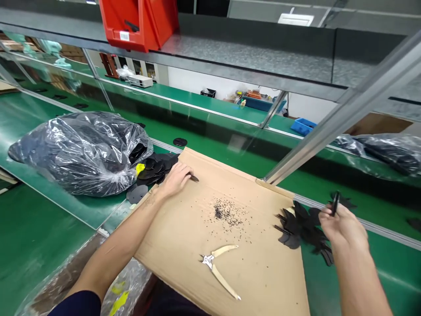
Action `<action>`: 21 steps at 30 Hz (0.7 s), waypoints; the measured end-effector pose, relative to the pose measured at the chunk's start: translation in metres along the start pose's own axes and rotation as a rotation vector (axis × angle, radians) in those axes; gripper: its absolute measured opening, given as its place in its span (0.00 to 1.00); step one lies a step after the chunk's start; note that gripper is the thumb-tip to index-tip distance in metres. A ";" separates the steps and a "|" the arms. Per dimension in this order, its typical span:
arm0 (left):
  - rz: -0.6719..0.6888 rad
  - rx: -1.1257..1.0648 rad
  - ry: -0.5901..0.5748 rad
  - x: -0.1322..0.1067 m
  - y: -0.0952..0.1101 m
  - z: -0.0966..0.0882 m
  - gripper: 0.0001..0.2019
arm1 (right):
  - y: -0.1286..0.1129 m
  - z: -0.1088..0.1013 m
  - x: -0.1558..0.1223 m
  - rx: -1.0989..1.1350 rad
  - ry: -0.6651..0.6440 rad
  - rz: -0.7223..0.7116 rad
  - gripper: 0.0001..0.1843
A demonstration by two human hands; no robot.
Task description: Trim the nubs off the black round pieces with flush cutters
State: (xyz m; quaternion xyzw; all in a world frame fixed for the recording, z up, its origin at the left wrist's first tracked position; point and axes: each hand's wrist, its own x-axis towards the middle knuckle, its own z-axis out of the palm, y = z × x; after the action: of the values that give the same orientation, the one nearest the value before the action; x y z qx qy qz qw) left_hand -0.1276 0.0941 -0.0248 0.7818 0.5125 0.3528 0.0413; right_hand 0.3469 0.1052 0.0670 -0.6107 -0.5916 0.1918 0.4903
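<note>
My left hand (176,177) reaches to the far left corner of a brown cardboard sheet (263,272), its fingers closed on a thin black disc (194,177) drawn from a pile of black discs (154,169). My right hand (342,226) hovers over a heap of trimmed black discs (301,226) at the cardboard's right edge and pinches another black disc (335,202) edge-on. Cream-handled side cutters (219,265) lie open on the cardboard between my arms. Black trimmings (226,213) are scattered in its middle.
A clear plastic bag (80,151) full of black parts lies to the left on the green belt (36,232). Another bag (391,156) sits far right. A slanted metal post (342,114) rises above the cardboard. A red bin (138,22) stands on the upper shelf.
</note>
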 end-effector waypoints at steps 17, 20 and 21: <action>0.172 -0.531 0.122 -0.028 0.152 0.062 0.08 | -0.022 0.089 -0.171 0.320 -0.390 0.035 0.14; 0.300 -0.458 0.078 -0.039 0.154 0.069 0.09 | -0.019 0.087 -0.177 0.368 -0.459 0.046 0.10; 0.314 -0.440 0.090 -0.040 0.154 0.069 0.09 | -0.019 0.087 -0.178 0.382 -0.471 0.051 0.10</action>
State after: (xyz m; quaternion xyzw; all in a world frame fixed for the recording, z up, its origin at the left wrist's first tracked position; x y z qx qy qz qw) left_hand 0.0237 0.0090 -0.0313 0.8075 0.2973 0.4921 0.1319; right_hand 0.2255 -0.0278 -0.0174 -0.4608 -0.6267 0.4480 0.4407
